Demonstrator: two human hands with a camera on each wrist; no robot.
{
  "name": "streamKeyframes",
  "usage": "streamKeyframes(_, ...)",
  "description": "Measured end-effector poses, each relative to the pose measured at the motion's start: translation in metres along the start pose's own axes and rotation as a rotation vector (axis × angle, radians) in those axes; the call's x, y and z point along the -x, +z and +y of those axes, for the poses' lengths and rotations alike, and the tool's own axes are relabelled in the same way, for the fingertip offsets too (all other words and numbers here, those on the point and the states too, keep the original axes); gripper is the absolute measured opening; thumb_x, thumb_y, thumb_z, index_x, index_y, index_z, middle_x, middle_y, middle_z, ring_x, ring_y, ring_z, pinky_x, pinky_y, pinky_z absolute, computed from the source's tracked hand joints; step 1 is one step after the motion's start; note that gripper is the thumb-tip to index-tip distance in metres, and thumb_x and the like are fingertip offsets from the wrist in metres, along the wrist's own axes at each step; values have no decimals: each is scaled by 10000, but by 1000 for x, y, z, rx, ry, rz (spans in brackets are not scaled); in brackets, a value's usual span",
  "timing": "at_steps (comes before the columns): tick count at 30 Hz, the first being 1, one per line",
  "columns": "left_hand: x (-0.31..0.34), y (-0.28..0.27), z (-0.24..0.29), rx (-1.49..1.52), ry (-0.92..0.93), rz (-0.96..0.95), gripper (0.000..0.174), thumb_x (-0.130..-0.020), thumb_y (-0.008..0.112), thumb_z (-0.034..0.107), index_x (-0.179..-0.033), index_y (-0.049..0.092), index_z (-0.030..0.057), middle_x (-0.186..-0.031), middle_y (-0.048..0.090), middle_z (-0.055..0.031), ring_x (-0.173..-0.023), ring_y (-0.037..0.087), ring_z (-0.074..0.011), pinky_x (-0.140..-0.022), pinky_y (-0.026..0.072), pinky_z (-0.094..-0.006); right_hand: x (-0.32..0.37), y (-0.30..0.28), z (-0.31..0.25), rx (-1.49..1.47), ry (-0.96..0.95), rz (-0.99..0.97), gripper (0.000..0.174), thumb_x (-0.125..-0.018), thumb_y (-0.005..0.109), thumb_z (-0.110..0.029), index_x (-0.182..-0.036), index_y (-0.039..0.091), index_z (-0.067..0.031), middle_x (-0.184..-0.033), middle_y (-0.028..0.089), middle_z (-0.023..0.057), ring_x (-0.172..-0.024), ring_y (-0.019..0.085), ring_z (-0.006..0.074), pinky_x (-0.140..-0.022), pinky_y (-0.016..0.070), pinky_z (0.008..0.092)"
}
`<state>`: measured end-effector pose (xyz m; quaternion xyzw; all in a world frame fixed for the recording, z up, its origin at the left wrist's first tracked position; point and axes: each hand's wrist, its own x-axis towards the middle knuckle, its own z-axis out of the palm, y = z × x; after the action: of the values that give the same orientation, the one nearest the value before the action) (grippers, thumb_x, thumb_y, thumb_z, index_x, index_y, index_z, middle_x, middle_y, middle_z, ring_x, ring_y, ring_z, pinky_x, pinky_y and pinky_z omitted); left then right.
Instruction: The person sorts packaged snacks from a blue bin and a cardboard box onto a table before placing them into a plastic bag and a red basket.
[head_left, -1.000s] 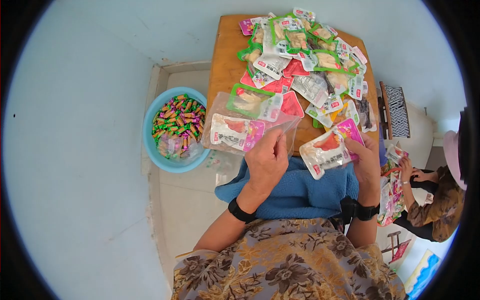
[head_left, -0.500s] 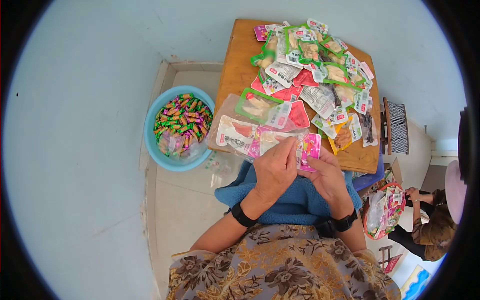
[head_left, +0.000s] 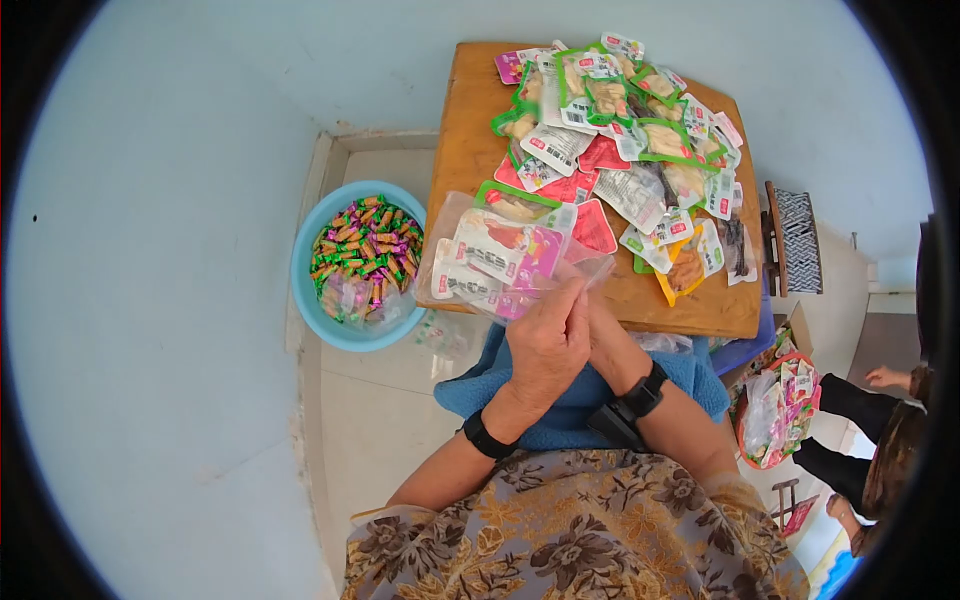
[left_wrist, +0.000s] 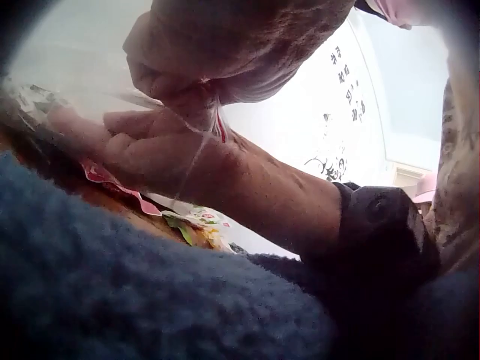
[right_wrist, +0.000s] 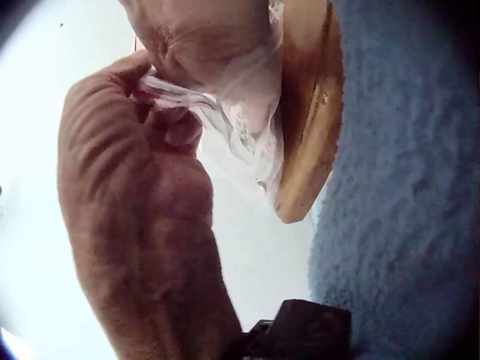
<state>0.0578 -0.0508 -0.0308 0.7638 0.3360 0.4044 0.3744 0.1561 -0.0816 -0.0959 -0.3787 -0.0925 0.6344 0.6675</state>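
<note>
My left hand (head_left: 545,350) pinches the rim of a clear plastic bag (head_left: 452,212) at the table's near edge. In the right wrist view the bag's gathered edge (right_wrist: 180,96) runs between the left thumb and fingers. My right hand (head_left: 612,335) reaches past the left one into the bag's mouth; in the left wrist view its fingers (left_wrist: 79,135) show through the plastic. A white and pink food packet (head_left: 500,245) lies inside the bag, overlapping a similar packet (head_left: 458,285). The right fingertips come close to its pink end; I cannot tell whether they grip it.
Packets with green, red and yellow edges (head_left: 610,100) are heaped on the wooden table (head_left: 690,315). A light blue basin (head_left: 305,290) of wrapped snacks stands on the floor at left. Blue fleece (head_left: 470,395) covers my lap. At right are a packet-filled basket (head_left: 742,440) and another person's legs (head_left: 850,410).
My right hand has brought the white and pink packet leftward into the bag, over the other packet. The left hand keeps its pinch on the rim. The person at right has shifted.
</note>
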Motion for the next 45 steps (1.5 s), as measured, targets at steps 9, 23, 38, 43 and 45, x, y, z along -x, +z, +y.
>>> streamKeyframes(9, 0, -6, -1, 0, -16, -20, 173, -886, 682, 7, -1058, 693, 1, -798, 697, -135, -585, 631, -155, -538, 494, -288, -24, 29, 15, 434, -306, 220, 128, -926, 685, -148, -960, 656, -28, -791, 561, -34, -706, 475, 79, -561, 416, 274)
streamKeyframes(23, 0, -6, -8, -61, 35, -25, 163, -866, 697, 5, -1029, 692, -3, -797, 698, -135, -588, 647, -193, -543, 499, -294, -15, 43, -7, 1055, -489, 399, 287, -898, 720, -268, -876, 655, 10, -705, 575, 87, -641, 505, 168, -585, 439, 347)
streamKeyframes(38, -9, -24, -15, -49, -46, -53, 170, -894, 686, 74, -1051, 687, 6, -859, 696, -125, -727, 670, -240, -646, 513, -330, -31, 23, 12, 926, -489, 428, 313, -848, 729, -216, -1036, 605, 2, -762, 668, 112, -688, 630, 182, -631, 509, 342)
streamKeyframes(43, -38, -65, -66, -402, 98, 29, 263, -885, 642, 60, -1140, 655, -2, -1156, 654, -191, -1113, 592, -391, -984, 445, -477, -29, 27, 7, 975, -421, 488, 127, -847, 701, -67, -873, 598, 2, -757, 676, 78, -702, 635, 131, -739, 531, 332)
streamKeyframes(45, -40, -71, -87, -461, 183, 30, 314, -877, 630, 55, -1182, 632, -18, -1247, 617, -220, -1185, 544, -432, -1044, 403, -514, -26, 32, 4, 1007, -477, 482, 125, -845, 702, -62, -859, 594, -1, -734, 674, 73, -689, 636, 132, -758, 532, 329)
